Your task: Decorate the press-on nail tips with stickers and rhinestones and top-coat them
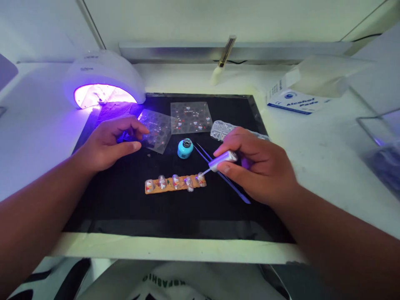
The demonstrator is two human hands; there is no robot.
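My right hand (256,166) grips the white brush cap (223,161), whose thin brush reaches down-left to the rightmost false nail (200,179). Several decorated nails sit in a row on an orange-brown strip (152,191) on the black mat (125,212). An open turquoise bottle (185,149) stands behind the strip. My left hand (109,141) is held over the left part of the mat, thumb and fingers apart, with nothing between them. It is nearest to a clear sticker sheet (158,132).
A lit white lamp (106,75) stands at the back left. Another sticker sheet (190,116), a clear tray (219,130) and blue tweezers (236,189) lie on the mat. Behind are a brush holder (225,54) and, right, an alcohol pads box (293,100).
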